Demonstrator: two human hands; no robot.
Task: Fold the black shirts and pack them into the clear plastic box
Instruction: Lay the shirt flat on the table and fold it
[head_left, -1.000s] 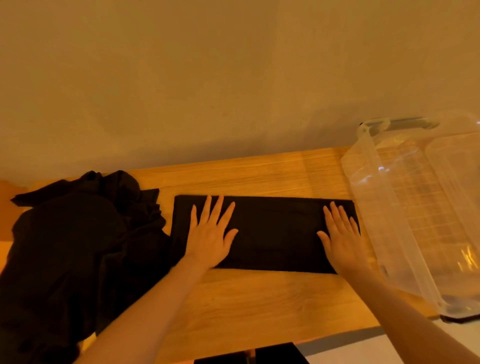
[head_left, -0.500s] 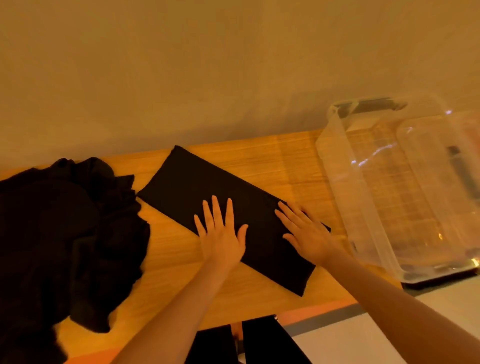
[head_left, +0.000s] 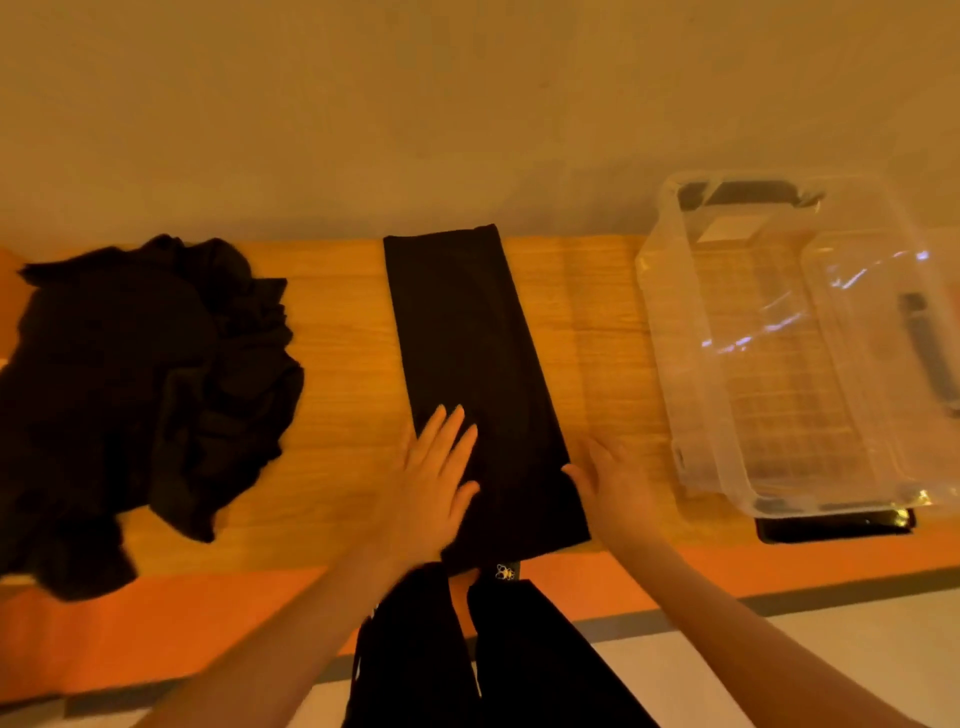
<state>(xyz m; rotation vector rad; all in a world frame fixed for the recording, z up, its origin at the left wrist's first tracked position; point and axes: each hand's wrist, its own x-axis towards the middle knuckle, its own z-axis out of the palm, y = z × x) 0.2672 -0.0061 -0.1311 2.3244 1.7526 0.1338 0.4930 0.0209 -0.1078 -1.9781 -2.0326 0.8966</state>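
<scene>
A black shirt (head_left: 467, 343), folded into a long narrow strip, lies on the wooden table (head_left: 343, 364) running from the wall to the near edge. My left hand (head_left: 434, 480) rests flat on the strip's near left part with straight fingers. My right hand (head_left: 610, 486) lies flat on the table at the strip's near right edge, thumb touching the cloth. A heap of unfolded black shirts (head_left: 140, 395) sits at the left. The clear plastic box (head_left: 675, 364) stands at the right and holds no shirts.
A plain wall runs behind the table. The box's clear lid (head_left: 883, 322) leans at its right side. A dark flat object (head_left: 831, 525) pokes out under the box's near edge. My dark-trousered legs (head_left: 493, 649) are below the table edge.
The folded strip has been turned from lying crosswise, through a diagonal, to pointing away from me. Both hands moved toward its near end; the right hand slid off onto the table.
</scene>
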